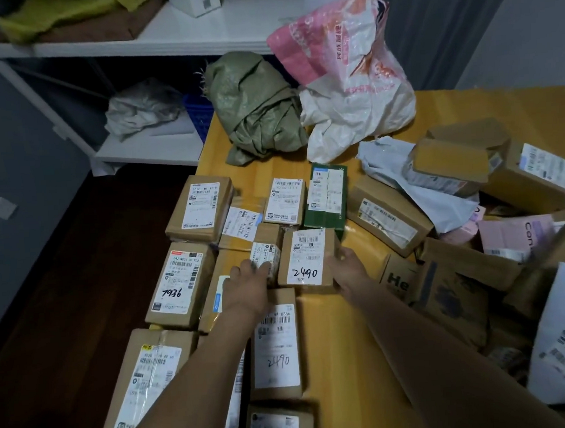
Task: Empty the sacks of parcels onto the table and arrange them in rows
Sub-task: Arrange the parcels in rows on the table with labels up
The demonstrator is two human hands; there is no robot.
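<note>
Near the middle of the yellow worktop [342, 342] sits a brown parcel marked 2490 [307, 258]. The right hand [347, 269] clasps its right edge; the left hand [246, 285] rests with its grip on a small box [265, 258] just left of it. Left of the parcel, boxes lie in rows; behind it lie a green sack [254, 106] and a pink-white sack [349, 77], crumpled; to its right, loose parcels [454, 186] are heaped.

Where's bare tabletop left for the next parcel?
A bare strip of the yellow table runs toward the near edge, between the lower 2490 box and the right forearm. A smaller patch lies between the green sack and the 5D1E-labelled box. The heap with the pink mailer is crowded.
</note>
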